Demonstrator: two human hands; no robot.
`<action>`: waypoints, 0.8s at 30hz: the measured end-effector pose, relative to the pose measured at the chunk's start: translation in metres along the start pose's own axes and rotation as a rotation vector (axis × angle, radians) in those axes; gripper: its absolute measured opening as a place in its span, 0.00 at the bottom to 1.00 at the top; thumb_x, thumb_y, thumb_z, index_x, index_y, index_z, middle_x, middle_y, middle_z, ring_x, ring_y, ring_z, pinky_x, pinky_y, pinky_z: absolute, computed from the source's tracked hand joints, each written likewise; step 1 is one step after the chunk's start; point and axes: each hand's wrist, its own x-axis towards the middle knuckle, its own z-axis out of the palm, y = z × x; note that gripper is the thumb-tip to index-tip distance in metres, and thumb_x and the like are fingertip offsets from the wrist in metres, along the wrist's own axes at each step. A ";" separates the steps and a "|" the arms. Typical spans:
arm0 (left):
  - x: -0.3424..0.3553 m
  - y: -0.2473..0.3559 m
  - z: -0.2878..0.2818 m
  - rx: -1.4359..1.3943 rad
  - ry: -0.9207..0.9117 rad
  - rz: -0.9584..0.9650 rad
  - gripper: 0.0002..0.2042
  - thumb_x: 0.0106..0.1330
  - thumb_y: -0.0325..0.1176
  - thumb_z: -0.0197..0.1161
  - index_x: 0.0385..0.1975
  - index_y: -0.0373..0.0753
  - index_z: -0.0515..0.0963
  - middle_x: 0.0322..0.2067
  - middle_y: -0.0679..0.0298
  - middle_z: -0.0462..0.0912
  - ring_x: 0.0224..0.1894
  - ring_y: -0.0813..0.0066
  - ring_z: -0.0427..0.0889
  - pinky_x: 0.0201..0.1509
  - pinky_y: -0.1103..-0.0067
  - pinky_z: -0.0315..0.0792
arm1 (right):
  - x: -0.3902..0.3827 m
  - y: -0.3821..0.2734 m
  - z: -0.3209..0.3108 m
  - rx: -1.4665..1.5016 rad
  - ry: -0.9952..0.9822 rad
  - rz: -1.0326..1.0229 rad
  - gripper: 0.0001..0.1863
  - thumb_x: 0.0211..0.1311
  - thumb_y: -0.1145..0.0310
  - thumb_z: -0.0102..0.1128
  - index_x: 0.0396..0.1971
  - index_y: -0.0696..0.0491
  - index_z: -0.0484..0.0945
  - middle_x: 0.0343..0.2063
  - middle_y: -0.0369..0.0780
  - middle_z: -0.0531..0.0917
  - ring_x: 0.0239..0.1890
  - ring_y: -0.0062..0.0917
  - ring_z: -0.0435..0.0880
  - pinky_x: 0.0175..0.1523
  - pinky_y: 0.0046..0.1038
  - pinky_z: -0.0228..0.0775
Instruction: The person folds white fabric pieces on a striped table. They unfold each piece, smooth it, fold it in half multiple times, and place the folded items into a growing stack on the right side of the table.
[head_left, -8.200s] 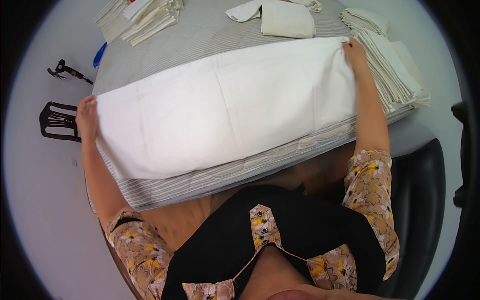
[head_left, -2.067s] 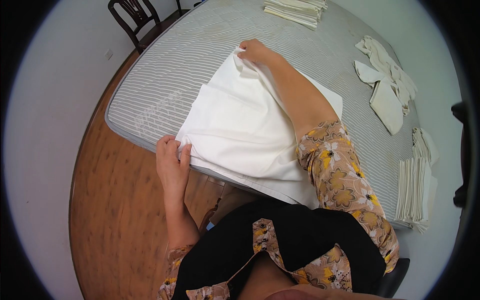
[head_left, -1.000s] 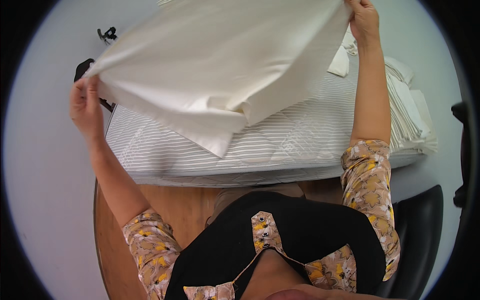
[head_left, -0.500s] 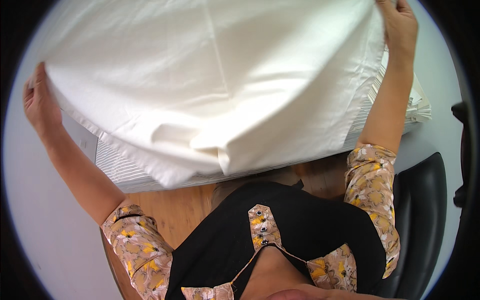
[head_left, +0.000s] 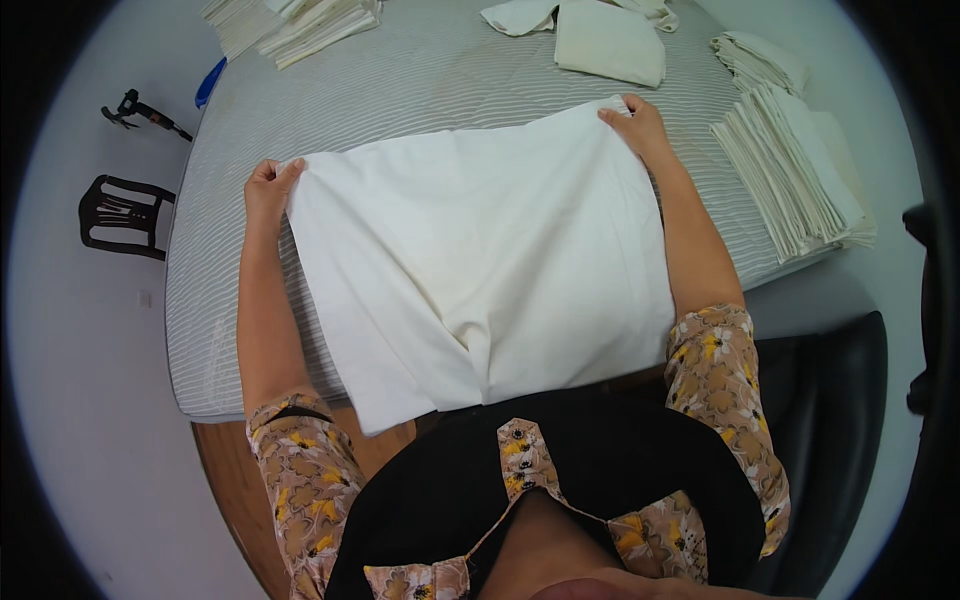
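A plain white cloth (head_left: 520, 240) is spread between my two hands, its near edge reaching my front. My left hand (head_left: 270, 190) pinches its far left corner. At the far right corner, my right hand (head_left: 635, 128) grips the cloth between thumb and fingers. Slanting folds run through the middle and meet in a small gathered pucker near the close edge. Beneath it lies a mattress (head_left: 230, 300) with a grey-and-white striped cover.
Folded white cloths are piled in a stack (head_left: 790, 180) at the right edge, a smaller pile (head_left: 755, 62) behind it. More cloths (head_left: 610, 45) lie at the back, and another stack (head_left: 310, 25) far left. A dark chair (head_left: 125, 215) stands left; a black padded seat (head_left: 830, 430) is at right.
Both hands have come down and closer together, lowering the raised cloth towards the mattress. The far side of the mattress and the stacks there are now uncovered to view.
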 end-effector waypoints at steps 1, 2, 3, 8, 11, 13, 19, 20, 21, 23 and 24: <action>0.004 -0.003 -0.003 0.031 0.023 -0.011 0.15 0.61 0.40 0.78 0.25 0.41 0.78 0.24 0.72 0.79 0.24 0.86 0.71 0.27 0.83 0.66 | 0.001 -0.001 -0.003 0.048 -0.032 0.023 0.28 0.55 0.54 0.76 0.47 0.62 0.82 0.39 0.47 0.88 0.41 0.33 0.87 0.49 0.33 0.77; 0.007 -0.006 -0.006 0.062 0.045 -0.026 0.16 0.61 0.41 0.78 0.24 0.41 0.77 0.24 0.72 0.79 0.23 0.86 0.70 0.28 0.83 0.66 | 0.003 -0.002 -0.005 0.086 -0.041 0.075 0.28 0.55 0.54 0.76 0.46 0.61 0.83 0.38 0.46 0.88 0.40 0.33 0.87 0.48 0.33 0.77; 0.013 -0.006 -0.007 0.076 0.042 0.014 0.15 0.60 0.40 0.77 0.25 0.40 0.78 0.23 0.72 0.79 0.23 0.85 0.71 0.28 0.82 0.66 | 0.005 -0.001 -0.008 0.147 -0.035 0.106 0.27 0.55 0.54 0.75 0.46 0.61 0.83 0.38 0.46 0.88 0.40 0.33 0.87 0.48 0.34 0.77; 0.022 -0.007 -0.008 0.241 0.080 0.120 0.13 0.62 0.38 0.75 0.33 0.35 0.82 0.26 0.69 0.80 0.27 0.81 0.75 0.32 0.81 0.71 | 0.027 0.008 0.000 -0.014 0.024 -0.012 0.28 0.55 0.52 0.75 0.48 0.59 0.84 0.38 0.46 0.89 0.41 0.34 0.88 0.49 0.33 0.77; 0.021 0.008 -0.004 -0.054 0.071 0.121 0.16 0.64 0.38 0.73 0.43 0.32 0.82 0.30 0.68 0.81 0.31 0.81 0.76 0.38 0.82 0.72 | 0.054 0.010 0.004 -0.124 0.134 -0.082 0.30 0.55 0.50 0.74 0.50 0.58 0.83 0.39 0.46 0.89 0.43 0.33 0.88 0.51 0.33 0.77; 0.008 0.021 -0.004 -0.021 0.018 0.076 0.26 0.68 0.38 0.69 0.61 0.31 0.73 0.32 0.66 0.81 0.33 0.80 0.77 0.40 0.82 0.73 | 0.075 0.009 0.000 -0.180 0.176 -0.106 0.31 0.55 0.48 0.74 0.52 0.56 0.83 0.41 0.46 0.88 0.46 0.33 0.87 0.53 0.32 0.77; -0.122 0.054 -0.017 0.030 -0.191 0.044 0.34 0.74 0.38 0.59 0.75 0.32 0.54 0.39 0.62 0.79 0.33 0.80 0.77 0.42 0.80 0.76 | 0.065 0.020 -0.029 -0.066 0.103 -0.133 0.37 0.59 0.50 0.73 0.64 0.54 0.73 0.50 0.41 0.83 0.50 0.27 0.83 0.54 0.28 0.76; -0.157 0.052 -0.021 0.028 -0.226 0.046 0.34 0.75 0.38 0.58 0.76 0.36 0.53 0.43 0.61 0.79 0.34 0.81 0.77 0.43 0.81 0.76 | 0.044 0.027 -0.036 -0.020 0.021 -0.114 0.36 0.61 0.52 0.72 0.65 0.54 0.72 0.48 0.39 0.82 0.48 0.25 0.82 0.53 0.27 0.75; -0.193 0.051 -0.025 -0.018 -0.256 0.067 0.33 0.73 0.34 0.57 0.76 0.36 0.54 0.47 0.59 0.78 0.36 0.80 0.76 0.41 0.81 0.77 | 0.015 0.034 -0.046 -0.003 -0.046 -0.085 0.35 0.63 0.55 0.70 0.66 0.54 0.71 0.46 0.38 0.81 0.46 0.23 0.81 0.52 0.26 0.74; -0.253 0.045 -0.025 -0.018 -0.225 0.026 0.33 0.70 0.27 0.57 0.75 0.39 0.56 0.48 0.61 0.75 0.36 0.81 0.75 0.38 0.83 0.75 | -0.053 0.046 -0.069 -0.057 -0.127 -0.198 0.30 0.64 0.59 0.69 0.62 0.55 0.74 0.40 0.35 0.81 0.41 0.22 0.78 0.50 0.27 0.73; -0.277 0.042 -0.027 -0.090 -0.201 0.046 0.33 0.69 0.24 0.57 0.75 0.40 0.57 0.45 0.63 0.74 0.35 0.83 0.73 0.38 0.85 0.74 | -0.089 0.050 -0.079 -0.019 -0.112 -0.191 0.24 0.65 0.63 0.68 0.58 0.56 0.76 0.37 0.34 0.79 0.39 0.20 0.76 0.47 0.25 0.72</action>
